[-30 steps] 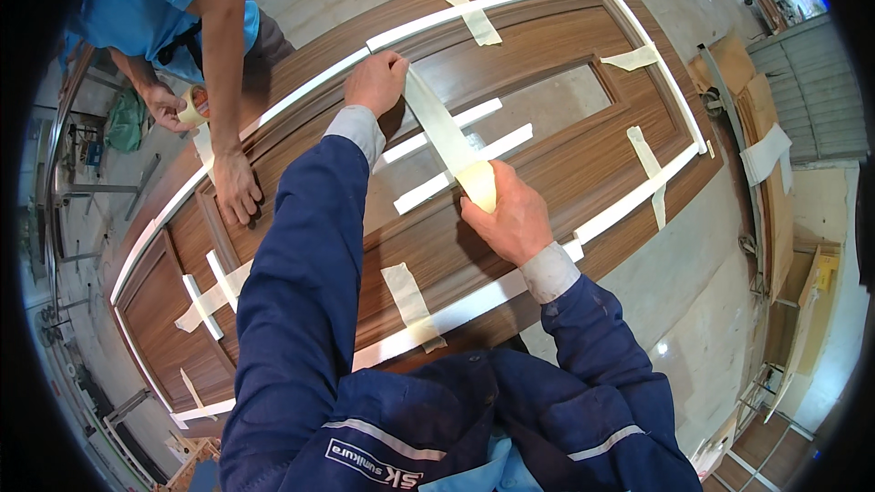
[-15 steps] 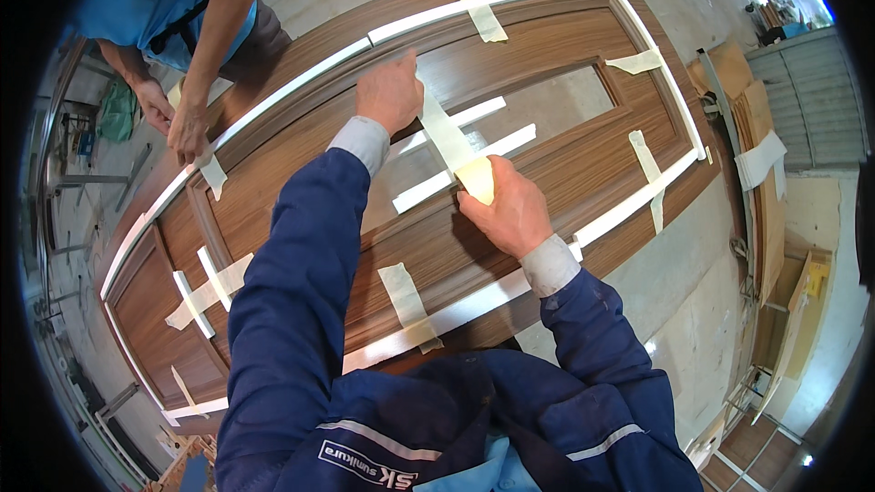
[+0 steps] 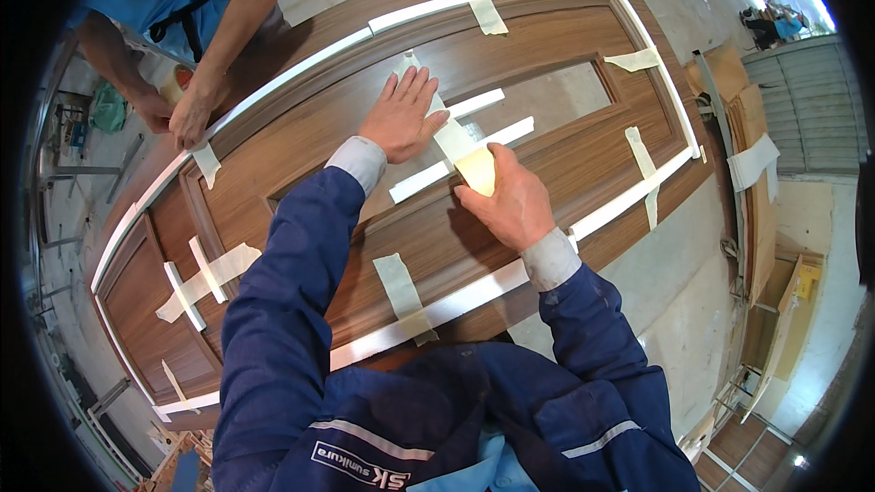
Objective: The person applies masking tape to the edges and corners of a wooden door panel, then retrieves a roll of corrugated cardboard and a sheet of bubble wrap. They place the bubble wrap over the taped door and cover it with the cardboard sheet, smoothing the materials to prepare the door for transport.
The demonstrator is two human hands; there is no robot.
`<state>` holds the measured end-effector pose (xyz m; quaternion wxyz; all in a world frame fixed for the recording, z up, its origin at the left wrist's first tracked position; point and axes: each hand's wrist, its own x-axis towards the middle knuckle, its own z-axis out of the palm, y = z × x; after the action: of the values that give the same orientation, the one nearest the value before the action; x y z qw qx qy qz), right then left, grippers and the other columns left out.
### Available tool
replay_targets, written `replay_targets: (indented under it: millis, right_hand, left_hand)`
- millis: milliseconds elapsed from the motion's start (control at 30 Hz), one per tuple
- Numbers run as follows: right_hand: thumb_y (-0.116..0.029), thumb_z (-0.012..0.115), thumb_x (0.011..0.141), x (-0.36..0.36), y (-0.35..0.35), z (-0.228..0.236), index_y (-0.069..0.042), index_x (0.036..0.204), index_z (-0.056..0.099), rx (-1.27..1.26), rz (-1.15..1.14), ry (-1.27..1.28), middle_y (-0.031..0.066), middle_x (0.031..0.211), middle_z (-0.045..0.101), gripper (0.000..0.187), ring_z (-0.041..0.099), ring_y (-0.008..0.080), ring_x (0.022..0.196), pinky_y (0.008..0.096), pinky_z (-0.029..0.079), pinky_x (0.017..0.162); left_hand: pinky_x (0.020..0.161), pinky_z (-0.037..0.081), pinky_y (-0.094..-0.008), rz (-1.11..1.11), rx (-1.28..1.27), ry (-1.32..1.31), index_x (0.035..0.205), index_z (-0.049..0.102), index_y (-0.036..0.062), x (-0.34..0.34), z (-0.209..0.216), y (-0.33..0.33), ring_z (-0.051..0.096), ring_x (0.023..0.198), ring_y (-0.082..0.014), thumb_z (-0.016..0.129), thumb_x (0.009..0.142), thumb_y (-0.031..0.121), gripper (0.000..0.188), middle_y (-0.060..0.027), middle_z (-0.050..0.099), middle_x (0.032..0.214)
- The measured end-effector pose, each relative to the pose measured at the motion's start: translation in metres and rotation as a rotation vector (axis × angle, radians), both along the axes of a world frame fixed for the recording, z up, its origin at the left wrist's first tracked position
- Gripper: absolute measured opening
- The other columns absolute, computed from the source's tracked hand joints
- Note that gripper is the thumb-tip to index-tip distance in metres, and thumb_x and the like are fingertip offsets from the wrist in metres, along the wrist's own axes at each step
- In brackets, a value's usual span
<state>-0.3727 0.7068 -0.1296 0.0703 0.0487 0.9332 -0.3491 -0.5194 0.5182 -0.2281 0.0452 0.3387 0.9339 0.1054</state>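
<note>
My right hand (image 3: 512, 199) grips a roll of pale masking tape (image 3: 476, 169) over the middle of a brown wood-grain door panel (image 3: 447, 255). A strip of tape (image 3: 453, 140) runs from the roll toward the far side, across two short white strips (image 3: 516, 130) laid over the panel's window opening. Flat on the panel, with fingers stretched out, my left hand (image 3: 403, 118) touches the tape's far part. White edging (image 3: 447, 312) lines the panel's rim, with tape pieces (image 3: 398, 281) across it at several places.
At the far left a co-worker's hands (image 3: 193, 117) work at the panel's edge beside another tape roll (image 3: 171, 87). Brown boards (image 3: 756, 210) lean at the right. Two more white strips (image 3: 185, 296) lie taped at the panel's left end.
My left hand has gone from a pinch at the tape's far end to lying flat on it, a little nearer me. My right hand stays with the roll. The co-worker's arms have shifted slightly right.
</note>
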Motion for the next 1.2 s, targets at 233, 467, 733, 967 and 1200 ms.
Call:
replay_targets:
  millis: [233, 467, 733, 967, 1200]
  right_hand:
    - [-0.020, 0.079, 0.081, 0.026, 0.004, -0.012, -0.002, 0.144, 0.040, -0.129, 0.014, 0.149, 0.0259, 0.127, 0.060, 0.077, 0.061, 0.0406, 0.117, 0.0437, 0.051, 0.095]
    - [-0.018, 0.074, 0.083, 0.044, -0.002, 0.001, -0.001, 0.134, 0.048, -0.031, 0.041, 0.174, 0.0254, 0.125, 0.060, 0.060, 0.061, 0.0401, 0.115, 0.0456, 0.052, 0.091]
    - [-0.027, 0.075, 0.083, 0.093, 0.010, 0.057, 0.001, 0.127, 0.050, 0.228, -0.085, -0.135, 0.0244, 0.095, 0.071, 0.058, 0.068, 0.0467, 0.082, 0.0511, 0.055, 0.073]
    - [-0.024, 0.076, 0.082, 0.129, 0.025, 0.069, 0.002, 0.137, 0.043, 0.144, -0.070, -0.100, 0.0270, 0.107, 0.068, 0.069, 0.067, 0.0465, 0.096, 0.0480, 0.055, 0.079]
    - [-0.020, 0.073, 0.084, 0.107, 0.028, 0.065, 0.001, 0.140, 0.041, 0.066, -0.054, -0.062, 0.0273, 0.114, 0.065, 0.068, 0.066, 0.0469, 0.100, 0.0473, 0.054, 0.083]
  left_hand:
    - [0.128, 0.010, -0.0475, 0.033, -0.017, 0.027, 0.157, 0.029, -0.0003, 0.000, -0.010, -0.001, 0.016, 0.156, -0.0345, 0.021, 0.109, 0.049, 0.070, -0.0213, 0.023, 0.166]
    - [0.128, 0.010, -0.0450, 0.060, -0.072, 0.049, 0.158, 0.028, 0.0033, 0.003, -0.009, 0.002, 0.014, 0.157, -0.0302, 0.019, 0.109, 0.049, 0.068, -0.0167, 0.022, 0.168]
    - [0.128, 0.008, -0.0448, 0.049, -0.042, 0.010, 0.159, 0.025, 0.0019, 0.000, -0.011, 0.002, 0.013, 0.157, -0.0323, 0.019, 0.109, 0.050, 0.070, -0.0194, 0.019, 0.168]
    - [0.129, 0.007, -0.0445, 0.057, -0.025, -0.013, 0.160, 0.022, 0.0020, 0.001, -0.009, 0.000, 0.010, 0.158, -0.0314, 0.023, 0.104, 0.066, 0.085, -0.0189, 0.017, 0.169]
    - [0.129, 0.009, -0.0456, 0.097, -0.078, 0.013, 0.160, 0.024, 0.0022, 0.006, 0.001, 0.007, 0.012, 0.157, -0.0314, 0.033, 0.098, 0.074, 0.095, -0.0189, 0.020, 0.168]
